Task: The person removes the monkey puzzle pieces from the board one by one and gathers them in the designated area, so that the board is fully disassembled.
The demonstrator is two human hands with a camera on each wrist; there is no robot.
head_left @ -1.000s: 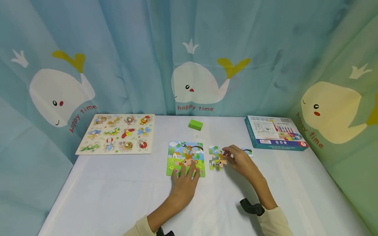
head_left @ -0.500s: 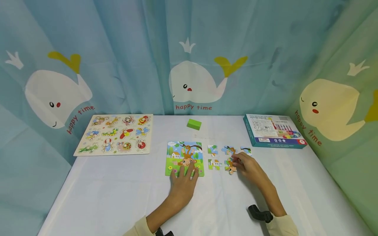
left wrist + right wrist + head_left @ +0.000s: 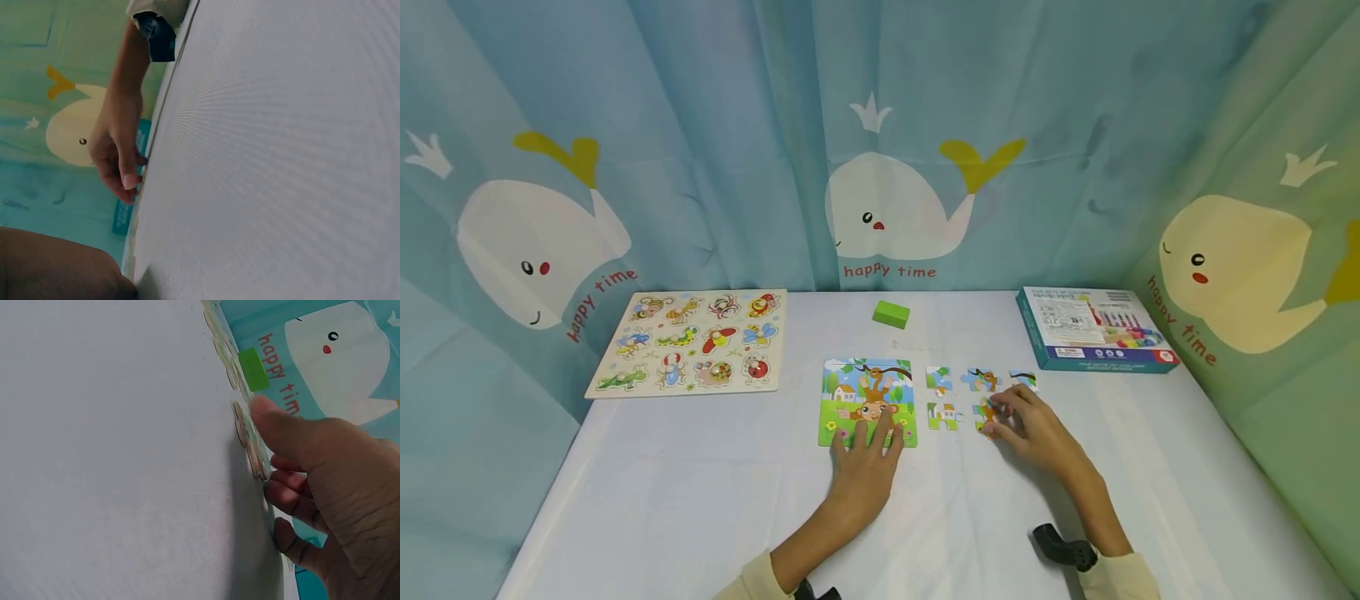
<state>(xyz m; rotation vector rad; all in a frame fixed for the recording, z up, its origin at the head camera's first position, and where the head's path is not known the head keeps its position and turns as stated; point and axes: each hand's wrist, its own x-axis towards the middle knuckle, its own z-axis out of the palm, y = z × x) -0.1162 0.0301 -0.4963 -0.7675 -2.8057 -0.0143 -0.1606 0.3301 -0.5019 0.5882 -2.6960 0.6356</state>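
My left hand point(image 3: 862, 479) rests with its fingers spread on the lower part of a square monkey picture board point(image 3: 842, 379). To the board's right, my right hand point(image 3: 1037, 429) holds a jigsaw piece point(image 3: 982, 414) by its edges between thumb and fingers, down at the tabletop; its right part is hidden. In the right wrist view, that piece point(image 3: 247, 440) lies almost flat under the thumb. Jigsaw pieces with tree point(image 3: 937, 377), house point(image 3: 942, 416), monkey tail point(image 3: 981, 380) and branch point(image 3: 1024, 377) prints lie apart nearby, the branch one partly covered by my right hand.
A wooden insect peg puzzle point(image 3: 688, 342) lies at the back left of the white table point(image 3: 700, 483). A green block point(image 3: 891, 314) sits behind the picture board. At the back right is a flat printed box point(image 3: 1093, 329). A whale-print curtain point(image 3: 760, 167) closes off the back.
My right hand has carried the monkey piece rightward from beside the house piece and set it below the tail piece; its fingers now cover more of it. My left hand stays on the board.
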